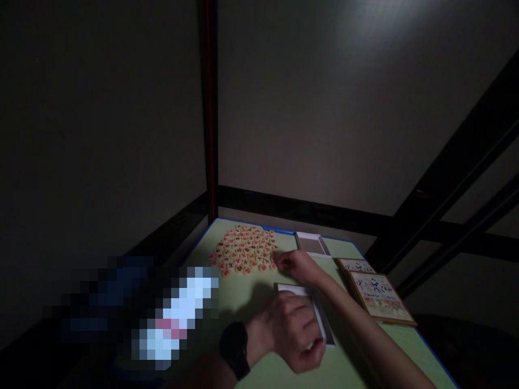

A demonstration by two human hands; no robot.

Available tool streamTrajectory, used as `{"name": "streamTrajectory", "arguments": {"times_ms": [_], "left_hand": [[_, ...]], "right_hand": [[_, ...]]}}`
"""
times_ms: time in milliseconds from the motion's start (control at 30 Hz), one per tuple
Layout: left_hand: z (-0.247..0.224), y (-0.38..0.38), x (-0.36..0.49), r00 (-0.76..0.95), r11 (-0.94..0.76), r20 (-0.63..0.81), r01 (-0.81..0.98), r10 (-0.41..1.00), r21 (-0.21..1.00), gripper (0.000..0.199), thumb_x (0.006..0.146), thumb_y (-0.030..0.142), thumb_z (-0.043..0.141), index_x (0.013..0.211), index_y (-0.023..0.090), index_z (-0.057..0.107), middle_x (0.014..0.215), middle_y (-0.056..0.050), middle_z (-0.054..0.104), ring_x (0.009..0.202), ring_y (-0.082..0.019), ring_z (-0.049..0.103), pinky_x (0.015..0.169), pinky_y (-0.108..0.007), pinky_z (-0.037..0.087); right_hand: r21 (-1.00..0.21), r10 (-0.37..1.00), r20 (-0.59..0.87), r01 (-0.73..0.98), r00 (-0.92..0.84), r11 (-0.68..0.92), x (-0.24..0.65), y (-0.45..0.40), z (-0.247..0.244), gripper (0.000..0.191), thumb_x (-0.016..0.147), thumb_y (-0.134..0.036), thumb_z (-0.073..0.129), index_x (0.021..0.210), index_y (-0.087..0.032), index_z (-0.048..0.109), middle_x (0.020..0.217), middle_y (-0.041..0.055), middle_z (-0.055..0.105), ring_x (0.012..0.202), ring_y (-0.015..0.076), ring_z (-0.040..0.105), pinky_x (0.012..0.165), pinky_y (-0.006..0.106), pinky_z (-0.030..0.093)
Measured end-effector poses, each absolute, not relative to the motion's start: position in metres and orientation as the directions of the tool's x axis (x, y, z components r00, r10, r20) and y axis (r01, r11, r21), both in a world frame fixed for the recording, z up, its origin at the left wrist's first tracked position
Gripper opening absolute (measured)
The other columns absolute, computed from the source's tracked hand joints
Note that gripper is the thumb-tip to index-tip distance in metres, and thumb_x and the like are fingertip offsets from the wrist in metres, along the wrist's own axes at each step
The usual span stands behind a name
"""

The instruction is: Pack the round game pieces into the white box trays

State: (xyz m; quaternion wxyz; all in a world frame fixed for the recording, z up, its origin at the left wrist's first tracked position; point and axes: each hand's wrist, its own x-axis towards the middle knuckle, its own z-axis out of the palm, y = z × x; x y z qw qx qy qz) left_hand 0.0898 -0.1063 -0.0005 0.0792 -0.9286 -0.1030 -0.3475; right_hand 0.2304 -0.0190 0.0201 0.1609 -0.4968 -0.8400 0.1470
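Note:
A broad cluster of round wooden Chinese chess pieces (243,249), marked in red and in black, lies on the green tabletop. At its right edge is my right hand (299,266), with fingers curled down; what is in its fingertips, if anything, is hidden. Nearer to me, my left hand (295,330), with a black watch (234,348) on the wrist, is closed over an open white box (324,324). Something pale shows between its curled fingers, too small to make out. The hand covers much of this box.
Another shallow open box (313,244) sits at the table's far edge. Two printed box lids (381,296) lie overlapping along the right side of the table (239,289). A blurred-out bright patch (182,308) is at the left. Walls rise behind the table.

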Motion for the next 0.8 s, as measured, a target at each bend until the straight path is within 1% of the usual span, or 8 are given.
{"name": "streamTrajectory", "arguments": {"times_ms": [67, 100, 233, 367, 500, 633, 700, 800], "left_hand": [[-0.002, -0.111, 0.095, 0.732, -0.980, 0.677, 0.176, 0.069, -0.090, 0.025, 0.074, 0.030, 0.050, 0.056, 0.018, 0.061, 0.044, -0.002, 0.049, 0.042, -0.015, 0.045, 0.048, -0.032, 0.043], [-0.003, -0.112, 0.097, 0.730, -0.982, 0.680, 0.168, 0.066, -0.085, 0.026, 0.075, 0.030, 0.050, 0.055, 0.018, 0.061, 0.043, -0.002, 0.048, 0.041, -0.015, 0.044, 0.047, -0.032, 0.042], [-0.007, -0.111, 0.100, 0.738, -0.978, 0.658, 0.210, 0.148, -0.015, 0.024, 0.074, 0.028, 0.051, 0.056, 0.019, 0.064, 0.043, -0.004, 0.051, 0.042, -0.016, 0.047, 0.046, -0.033, 0.043], [-0.009, -0.106, 0.100, 0.758, -0.984, 0.638, 0.176, 0.135, 0.000, 0.021, 0.068, 0.026, 0.053, 0.057, 0.016, 0.067, 0.042, -0.004, 0.052, 0.039, -0.016, 0.047, 0.041, -0.033, 0.042], [-0.010, -0.105, 0.100, 0.765, -0.980, 0.623, 0.197, 0.162, 0.014, 0.023, 0.068, 0.030, 0.053, 0.057, 0.016, 0.067, 0.040, -0.002, 0.051, 0.036, -0.015, 0.045, 0.039, -0.031, 0.039], [-0.015, -0.108, 0.103, 0.803, -0.978, 0.573, 0.207, 0.164, -0.010, 0.027, 0.071, 0.040, 0.056, 0.061, 0.017, 0.068, 0.040, 0.001, 0.050, 0.037, -0.014, 0.045, 0.038, -0.029, 0.035], [-0.018, -0.109, 0.105, 0.830, -0.984, 0.543, 0.175, 0.130, -0.032, 0.032, 0.074, 0.047, 0.058, 0.062, 0.018, 0.067, 0.041, 0.001, 0.051, 0.039, -0.014, 0.047, 0.038, -0.028, 0.034], [-0.024, -0.108, 0.109, 0.856, -0.990, 0.511, 0.128, 0.084, -0.052, 0.038, 0.078, 0.051, 0.060, 0.060, 0.019, 0.065, 0.042, 0.002, 0.053, 0.040, -0.013, 0.047, 0.037, -0.026, 0.031]], "right_hand": [[-0.426, 0.865, 0.127, 0.760, -0.486, 0.490, 0.228, -0.022, 0.023, 0.029, 0.071, -0.001, 0.056, 0.083, -0.017, 0.077, 0.075, 0.0011, 0.073, 0.066, 0.0127, 0.063, 0.063, 0.020, 0.042], [-0.425, 0.854, 0.135, 0.749, -0.503, 0.508, 0.227, -0.023, 0.025, 0.030, 0.071, -0.001, 0.057, 0.086, -0.017, 0.077, 0.080, 0.0022, 0.073, 0.068, 0.0133, 0.064, 0.065, 0.021, 0.044], [-0.377, 0.818, 0.196, 0.729, -0.540, 0.572, 0.217, -0.023, 0.028, 0.029, 0.073, -0.003, 0.061, 0.090, -0.019, 0.077, 0.095, 0.0057, 0.073, 0.082, 0.0160, 0.067, 0.076, 0.024, 0.049], [-0.342, 0.756, 0.200, 0.679, -0.623, 0.650, 0.204, -0.016, 0.025, 0.034, 0.073, -0.002, 0.063, 0.099, -0.021, 0.076, 0.106, 0.0069, 0.072, 0.100, 0.0190, 0.066, 0.088, 0.028, 0.049], [-0.342, 0.712, 0.197, 0.634, -0.673, 0.694, 0.193, -0.010, 0.026, 0.027, 0.074, -0.002, 0.065, 0.092, -0.019, 0.077, 0.099, 0.0068, 0.073, 0.097, 0.0189, 0.067, 0.087, 0.027, 0.049], [-0.376, 0.665, 0.202, 0.570, -0.719, 0.730, 0.172, -0.009, 0.033, 0.022, 0.079, -0.007, 0.068, 0.093, -0.021, 0.076, 0.099, 0.0041, 0.073, 0.094, 0.0170, 0.067, 0.087, 0.027, 0.049], [-0.326, 0.627, 0.170, 0.557, -0.760, 0.764, 0.156, -0.010, 0.036, 0.019, 0.082, -0.013, 0.067, 0.097, -0.022, 0.076, 0.100, 0.0040, 0.072, 0.094, 0.0171, 0.066, 0.083, 0.026, 0.049], [-0.213, 0.570, 0.139, 0.538, -0.810, 0.816, 0.131, -0.010, 0.037, 0.028, 0.086, -0.023, 0.067, 0.113, -0.026, 0.071, 0.114, 0.0053, 0.068, 0.101, 0.0198, 0.065, 0.081, 0.027, 0.049]]}}
